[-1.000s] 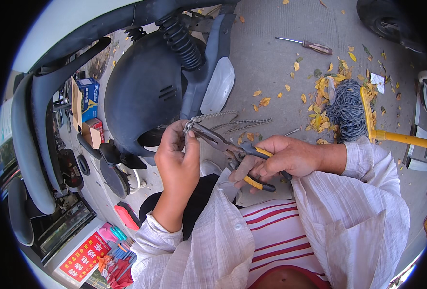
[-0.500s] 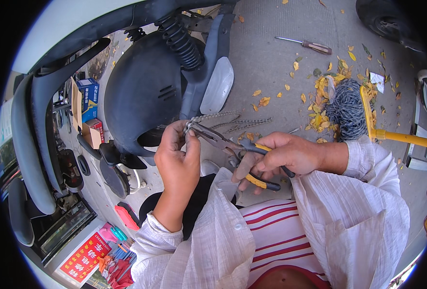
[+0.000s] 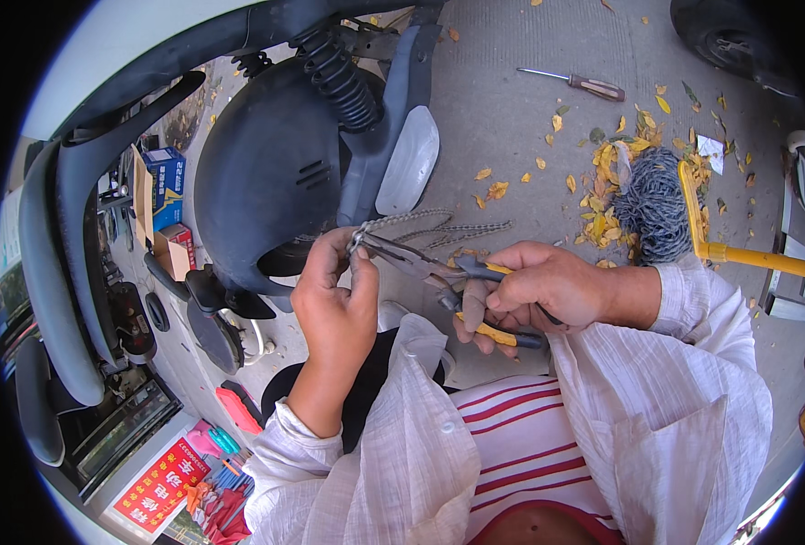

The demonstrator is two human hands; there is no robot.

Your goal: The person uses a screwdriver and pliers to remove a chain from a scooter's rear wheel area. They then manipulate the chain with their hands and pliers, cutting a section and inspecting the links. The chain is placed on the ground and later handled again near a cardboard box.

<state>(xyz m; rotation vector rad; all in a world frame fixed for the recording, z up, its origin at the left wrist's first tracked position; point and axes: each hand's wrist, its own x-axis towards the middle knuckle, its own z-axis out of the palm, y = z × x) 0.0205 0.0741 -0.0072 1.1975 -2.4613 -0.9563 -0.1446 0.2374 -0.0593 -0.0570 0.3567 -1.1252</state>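
My left hand (image 3: 334, 295) pinches the end of a thin metal chain (image 3: 402, 218) between thumb and fingertips. The rest of the chain trails off to the right in a loose loop. My right hand (image 3: 548, 289) is wrapped round the yellow-and-black handles of a pair of pliers (image 3: 498, 334). Pointing left, the pliers' jaws reach the chain end at my left fingertips. My fingers hide whether the jaw tips grip a link.
A scooter's dark rear wheel cover (image 3: 266, 173) stands just beyond my left hand. On the ground lie a screwdriver (image 3: 598, 88), yellow leaves (image 3: 498, 191) and a grey mop head (image 3: 652, 204) with a yellow handle (image 3: 766, 261). Left are an open cardboard box (image 3: 164, 250) and a blue box (image 3: 166, 186).
The pliers' handles and my right hand have shifted slightly to the right, with the fingers resettled on the handles. My left hand stays nearly still on the chain end.
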